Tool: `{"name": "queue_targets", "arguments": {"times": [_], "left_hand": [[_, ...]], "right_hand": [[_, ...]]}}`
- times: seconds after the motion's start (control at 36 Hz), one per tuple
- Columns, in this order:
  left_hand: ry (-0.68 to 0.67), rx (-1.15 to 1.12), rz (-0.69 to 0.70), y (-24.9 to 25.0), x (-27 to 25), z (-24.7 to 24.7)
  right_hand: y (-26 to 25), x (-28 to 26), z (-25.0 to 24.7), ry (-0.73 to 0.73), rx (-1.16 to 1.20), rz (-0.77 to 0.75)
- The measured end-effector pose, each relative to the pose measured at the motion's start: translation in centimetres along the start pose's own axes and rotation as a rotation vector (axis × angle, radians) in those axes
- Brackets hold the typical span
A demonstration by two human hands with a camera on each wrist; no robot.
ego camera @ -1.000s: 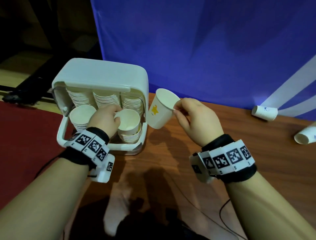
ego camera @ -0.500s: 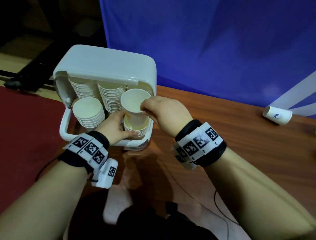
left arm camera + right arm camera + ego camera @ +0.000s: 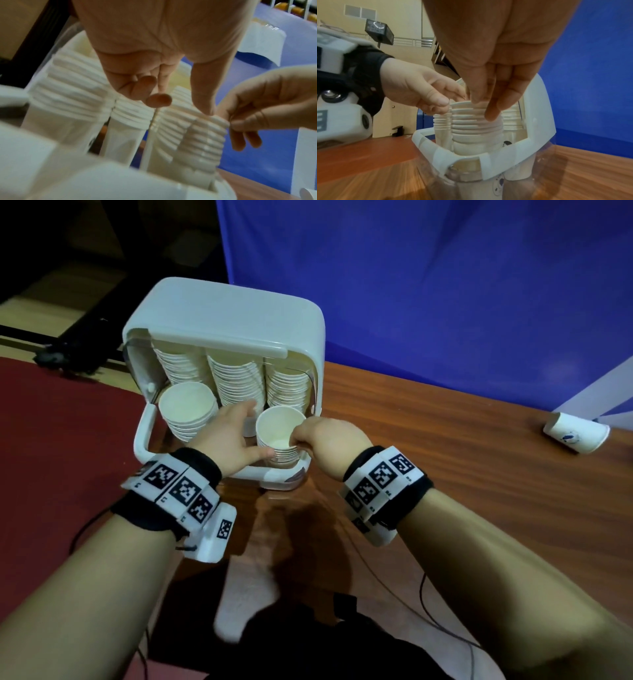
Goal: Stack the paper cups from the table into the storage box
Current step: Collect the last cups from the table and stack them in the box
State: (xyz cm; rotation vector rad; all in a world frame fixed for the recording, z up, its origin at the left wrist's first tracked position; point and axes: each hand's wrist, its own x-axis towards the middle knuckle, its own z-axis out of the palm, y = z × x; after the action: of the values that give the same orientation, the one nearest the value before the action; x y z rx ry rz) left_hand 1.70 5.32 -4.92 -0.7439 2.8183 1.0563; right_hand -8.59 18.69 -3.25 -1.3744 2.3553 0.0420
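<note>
The white storage box (image 3: 222, 313) stands open at the table's left end, packed with rows of stacked paper cups. The newest paper cup (image 3: 279, 428) sits nested on the front right stack (image 3: 471, 121). My right hand (image 3: 298, 441) pinches this cup's near rim between thumb and fingertips (image 3: 493, 111). My left hand (image 3: 236, 436) reaches in from the left. Its thumb (image 3: 205, 108) touches the same stack's top rims, and its other fingers hang loosely curled above the middle stack. A shorter stack (image 3: 187, 412) fills the front left corner.
Another paper cup (image 3: 575, 433) lies on its side on the brown wooden table (image 3: 445, 474) at the far right. A blue backdrop (image 3: 445, 285) rises behind the table. Red flooring lies to the left, and thin cables run near the front edge.
My right hand brought the cup from the air right of the box over the front right stack and lowered it into the stack. My left hand shifted from gripping the stack to touching it.
</note>
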Motion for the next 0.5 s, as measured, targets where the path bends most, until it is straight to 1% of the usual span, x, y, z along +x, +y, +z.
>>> {"name": "queue_targets", "arguments": {"times": [0.06,0.11,0.19,0.25,0.31,0.39,0.5], "left_hand": [[0.052,0.027,0.007,0.8,-0.8,-0.8],[0.093,0.059,0.049,2.0,-1.6,-1.4],[0.139,0.058,0.141,4.5,-2.3,-1.1],[0.128,0.069,0.200,6.6,-2.3,0.2],[0.078,0.093,0.256,9.2,-1.9,2.2],[-0.038,0.112,0.363,13.8,-1.1,6.2],[-0.189,0.149,0.455,21.3,-0.5,12.3]], "right_hand": [[0.5,-1.5,0.3,0.159,0.086,-0.044],[1.2,-2.9,0.2,0.274,0.113,-0.075],[3.2,-5.3,-0.2,0.357,0.140,-0.060],[5.5,-7.6,-0.2,0.402,0.148,-0.019],[8.6,-10.6,0.1,0.439,0.168,0.065],[14.3,-16.1,0.8,0.466,0.193,0.239],[23.3,-24.6,2.4,0.508,0.207,0.545]]}}
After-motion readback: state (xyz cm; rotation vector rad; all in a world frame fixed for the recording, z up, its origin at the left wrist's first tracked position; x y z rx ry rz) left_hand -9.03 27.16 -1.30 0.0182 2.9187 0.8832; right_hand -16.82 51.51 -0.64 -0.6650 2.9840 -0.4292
